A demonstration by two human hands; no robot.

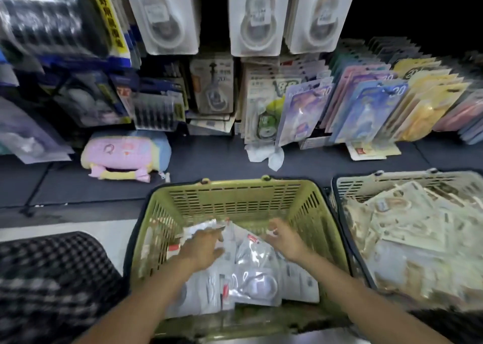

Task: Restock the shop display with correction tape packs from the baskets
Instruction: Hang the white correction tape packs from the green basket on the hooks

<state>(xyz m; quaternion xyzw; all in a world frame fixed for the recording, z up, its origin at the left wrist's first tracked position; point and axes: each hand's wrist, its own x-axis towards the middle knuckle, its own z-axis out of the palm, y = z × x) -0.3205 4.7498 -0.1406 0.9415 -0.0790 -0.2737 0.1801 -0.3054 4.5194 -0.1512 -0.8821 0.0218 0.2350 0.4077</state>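
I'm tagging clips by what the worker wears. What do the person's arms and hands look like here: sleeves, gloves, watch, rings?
Both forearms are bare right up to the bottom edge of the picture, so no sleeves show. The left hand and the right hand wear no gloves. No watch, band or ring can be made out, though the picture is blurred, so small jewellery could be missed.

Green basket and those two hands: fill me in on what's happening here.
A person is reaching both hands into the green basket, which holds a pile of clear-wrapped white packs. The left hand lies on the packs, holding a few at the fingers; the right hand hovers over the pile with fingers loosely curled, and whether it grips anything is unclear. A second, cream basket of beige packs sits to the right. The display behind is stocked with standing and hanging packs.
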